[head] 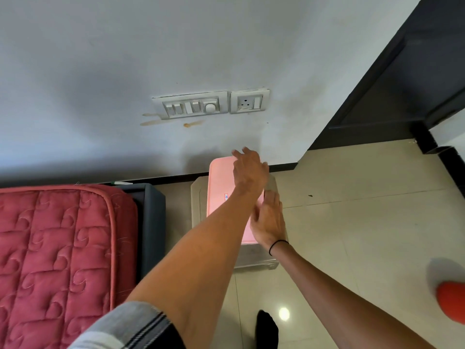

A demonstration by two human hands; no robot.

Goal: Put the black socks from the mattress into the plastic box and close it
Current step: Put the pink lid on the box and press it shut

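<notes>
A clear plastic box [254, 260] stands on the floor against the wall, with a pink lid [221, 190] lying on top of it. My left hand [250, 172] rests on the lid's far end, fingers spread. My right hand [269, 220], with a black band on the wrist, lies flat on the lid's near right side. Neither hand holds anything. The lid and my arms hide the inside of the box. No socks show on the red quilted mattress [55, 248] at the left.
A grey bed frame [153, 222] stands between the mattress and the box. Wall switches [193, 107] sit above the box, with a dark door [392, 79] at the right. A black sock-like shape [267, 328] is on the tiles at the bottom, an orange object [451, 302] at the right edge.
</notes>
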